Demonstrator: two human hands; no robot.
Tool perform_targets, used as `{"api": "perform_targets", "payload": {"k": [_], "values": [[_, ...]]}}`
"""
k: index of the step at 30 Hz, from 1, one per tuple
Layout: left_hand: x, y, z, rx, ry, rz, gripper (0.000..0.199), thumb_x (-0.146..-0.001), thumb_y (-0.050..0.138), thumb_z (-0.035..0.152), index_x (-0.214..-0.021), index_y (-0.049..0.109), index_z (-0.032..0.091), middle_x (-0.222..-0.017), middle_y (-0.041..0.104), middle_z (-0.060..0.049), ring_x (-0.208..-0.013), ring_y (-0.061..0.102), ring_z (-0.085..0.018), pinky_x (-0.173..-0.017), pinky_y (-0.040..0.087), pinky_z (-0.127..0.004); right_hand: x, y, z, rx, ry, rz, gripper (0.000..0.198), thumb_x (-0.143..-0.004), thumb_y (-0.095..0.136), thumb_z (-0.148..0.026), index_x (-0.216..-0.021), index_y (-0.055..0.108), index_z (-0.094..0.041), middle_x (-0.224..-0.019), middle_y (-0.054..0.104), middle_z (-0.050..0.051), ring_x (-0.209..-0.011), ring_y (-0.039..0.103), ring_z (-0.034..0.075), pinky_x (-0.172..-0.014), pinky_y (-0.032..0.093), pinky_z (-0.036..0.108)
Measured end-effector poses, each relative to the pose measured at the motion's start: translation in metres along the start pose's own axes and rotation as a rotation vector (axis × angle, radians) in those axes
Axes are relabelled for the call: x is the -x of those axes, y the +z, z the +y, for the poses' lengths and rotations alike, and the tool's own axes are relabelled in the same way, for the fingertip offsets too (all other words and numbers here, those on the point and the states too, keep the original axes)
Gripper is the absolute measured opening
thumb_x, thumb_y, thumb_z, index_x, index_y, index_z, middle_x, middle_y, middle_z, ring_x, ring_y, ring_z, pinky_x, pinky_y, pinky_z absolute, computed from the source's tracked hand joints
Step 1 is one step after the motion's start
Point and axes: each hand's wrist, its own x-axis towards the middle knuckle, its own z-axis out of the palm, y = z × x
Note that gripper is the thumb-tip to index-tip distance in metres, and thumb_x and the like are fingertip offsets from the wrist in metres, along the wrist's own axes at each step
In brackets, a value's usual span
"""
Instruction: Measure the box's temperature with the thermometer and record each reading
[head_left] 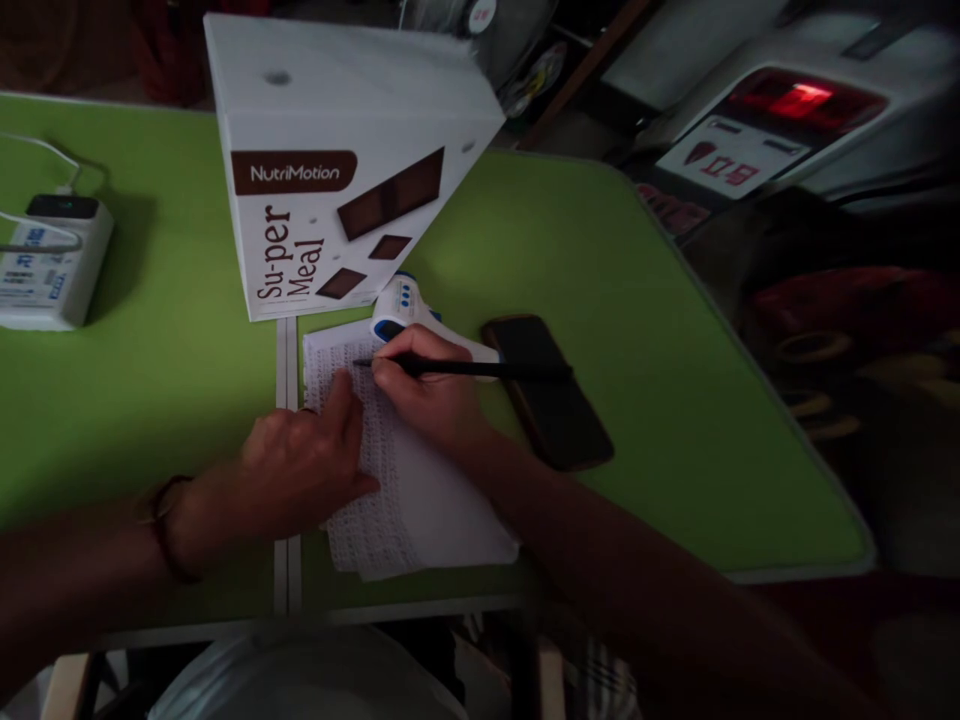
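A black pen (480, 369) is pinched in my right hand (431, 385), its tip touching or just above the written lines on a notebook (450, 510). My left hand (304, 455) lies on the left side of the page, with the index finger stretched toward the pen tip and the thumb held apart. Rows of small dense handwriting fill the page's left part, while its right part looks blank. Just beyond my right hand lies a white and blue handheld thermometer (401, 305), partly hidden by that hand. A dark phone (559, 410) rests beneath the pen's far end.
A white NutriMotion box (352, 110) stands behind the notebook on the green table (675, 430). A white charging block (56, 265) with cables sits at the far left. Beyond the right table edge is a white device (772, 130) with a red-lit display.
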Motion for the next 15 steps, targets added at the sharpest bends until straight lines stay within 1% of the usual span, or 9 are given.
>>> {"api": "perform_targets", "payload": {"k": [3,5,7,12,15], "values": [[0.0004,0.0,0.0012,-0.009,0.019,-0.004,0.067,-0.092,0.057,0.057,-0.132,0.057,0.003,-0.147,0.043,-0.03,-0.061,0.067,-0.02,-0.047,0.052,-0.033,0.0007,0.0003,-0.0006,-0.034,-0.026,0.025,0.009,-0.074,0.057,-0.022,-0.067,0.052,-0.023,-0.058,0.052,-0.003,-0.055,0.047,0.013,-0.054,0.043,0.029],[0.0006,0.0004,0.0021,-0.009,0.036,0.017,0.063,-0.091,0.06,0.054,-0.129,0.06,0.003,-0.145,0.045,-0.03,-0.061,0.068,-0.02,-0.047,0.052,-0.033,0.0012,0.0015,-0.0004,-0.08,-0.052,0.062,0.009,-0.075,0.057,-0.021,-0.067,0.053,-0.023,-0.058,0.054,-0.003,-0.054,0.048,0.013,-0.053,0.042,0.029],[0.0008,0.0011,0.0026,0.001,0.044,0.039,0.061,-0.091,0.063,0.051,-0.128,0.06,0.004,-0.144,0.046,-0.03,-0.061,0.067,-0.019,-0.047,0.053,-0.032,0.0014,0.0029,0.0002,-0.111,-0.068,0.067,0.008,-0.075,0.057,-0.021,-0.068,0.055,-0.023,-0.059,0.055,-0.003,-0.055,0.048,0.013,-0.053,0.041,0.029],[0.0006,0.0019,0.0023,0.035,0.022,0.039,0.062,-0.088,0.066,0.05,-0.13,0.06,0.004,-0.144,0.046,-0.03,-0.06,0.068,-0.019,-0.047,0.054,-0.032,0.0005,0.003,0.001,-0.071,-0.038,-0.006,0.008,-0.076,0.056,-0.025,-0.069,0.054,-0.023,-0.061,0.055,-0.003,-0.056,0.047,0.013,-0.056,0.042,0.029],[0.0003,0.0007,0.0024,0.021,0.029,0.025,0.063,-0.089,0.064,0.05,-0.13,0.059,0.003,-0.146,0.044,-0.03,-0.061,0.068,-0.02,-0.047,0.055,-0.034,-0.0002,0.0017,0.001,-0.045,-0.018,-0.045,0.008,-0.076,0.056,-0.026,-0.068,0.054,-0.023,-0.06,0.054,-0.003,-0.056,0.045,0.013,-0.056,0.043,0.029]]}}
